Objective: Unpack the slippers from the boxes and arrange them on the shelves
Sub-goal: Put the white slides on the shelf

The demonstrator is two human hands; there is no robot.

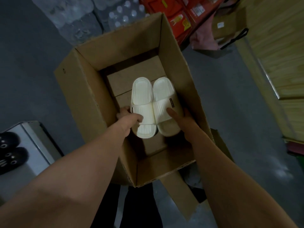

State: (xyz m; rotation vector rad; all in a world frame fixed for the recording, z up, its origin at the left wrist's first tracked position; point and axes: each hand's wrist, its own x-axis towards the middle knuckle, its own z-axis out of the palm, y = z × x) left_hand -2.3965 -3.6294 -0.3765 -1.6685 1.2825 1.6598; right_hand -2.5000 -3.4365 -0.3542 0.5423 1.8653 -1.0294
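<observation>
Two grips share one pair. The left hand (130,118) curls its fingers round the outer edge of the left slipper (141,102), thumb over the strap. The right hand (181,120) holds the right slipper (163,97) likewise, thumb laid on the strap, fingers under the outer side. Both grips sit at the strap end, so each slipper runs away from the person, heels toward the far wall of the box (92,96). The slippers touch side by side, long axis along the box's length, about midway between its side walls and within its opening. Whether they rest on the cardboard at the bottom or hang above it I cannot tell. Neither hand is nearer, so I judge the lift goes straight up out of the box, both hands rising together. Left of the box lie black slippers (9,155); beyond its far end, packs of bottled water (121,15).
</observation>
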